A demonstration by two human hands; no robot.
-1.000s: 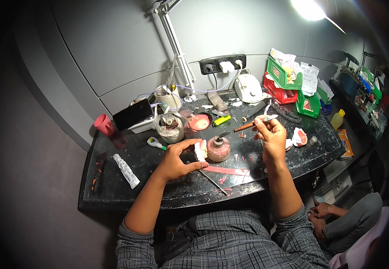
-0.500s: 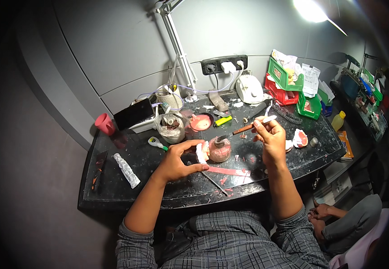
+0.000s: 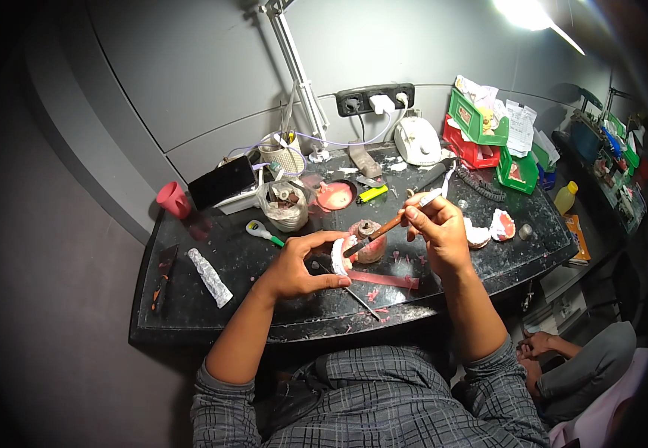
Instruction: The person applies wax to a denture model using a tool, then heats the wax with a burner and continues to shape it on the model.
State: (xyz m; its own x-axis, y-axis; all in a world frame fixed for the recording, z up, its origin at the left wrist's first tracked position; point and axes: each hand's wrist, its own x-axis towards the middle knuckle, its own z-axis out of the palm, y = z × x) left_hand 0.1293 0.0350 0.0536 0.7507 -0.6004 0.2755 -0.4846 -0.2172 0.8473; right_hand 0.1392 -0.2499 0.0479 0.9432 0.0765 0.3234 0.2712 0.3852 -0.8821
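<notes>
Dental model (image 3: 338,258) and brown tool (image 3: 387,228) overlap, contact hard to discern.

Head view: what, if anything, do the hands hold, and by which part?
Left hand: the dental cast, by its near and far ends. Right hand: the wax spatula, by the rear of its brown handle.

The tool handle (image 3: 389,227) looks wooden, the cast (image 3: 338,258) chalky-matt.

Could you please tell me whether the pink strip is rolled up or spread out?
Spread out: the pink strip lies lengthwise on the black table.
</notes>
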